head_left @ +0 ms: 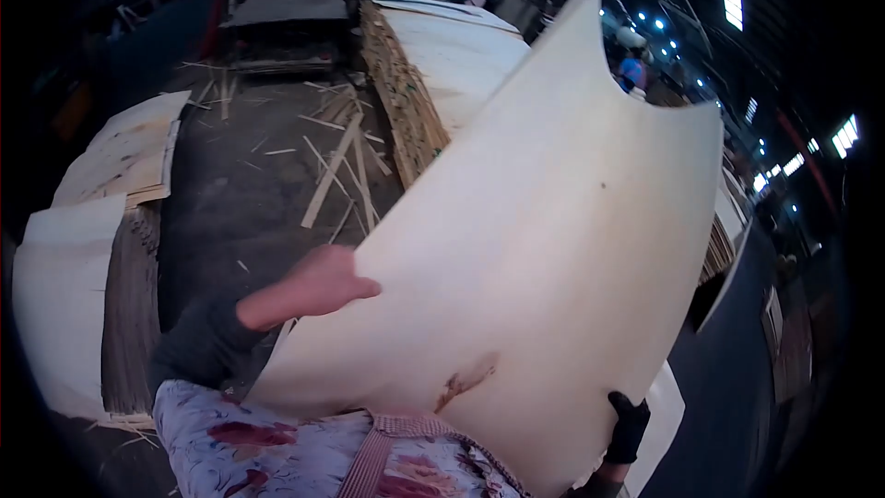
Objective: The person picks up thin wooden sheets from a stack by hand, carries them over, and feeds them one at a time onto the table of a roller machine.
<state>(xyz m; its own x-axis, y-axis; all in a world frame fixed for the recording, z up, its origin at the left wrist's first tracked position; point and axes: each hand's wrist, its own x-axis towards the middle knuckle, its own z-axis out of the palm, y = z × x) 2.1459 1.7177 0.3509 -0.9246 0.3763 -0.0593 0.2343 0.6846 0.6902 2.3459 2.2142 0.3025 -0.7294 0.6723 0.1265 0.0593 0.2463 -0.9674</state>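
A large pale wood veneer sheet (516,249) stretches away in front of my body, curved, with a brown knot mark near its lower middle and a ragged far edge. My left hand (324,282), bare, grips the sheet's left edge with the thumb on top and the other fingers hidden beneath. At the lower right edge, my right hand (629,426) in a dark glove is closed on the same sheet, thumb over its face. The near end of the veneer lies against my flowered clothing.
Stacks of veneer (64,295) stand at the left. Beyond the sheet is a taller veneer stack (461,46). Wood strips (336,166) litter the dark floor. A machine with a red top (300,0) stands at the back, and a person in blue (632,72) is far right.
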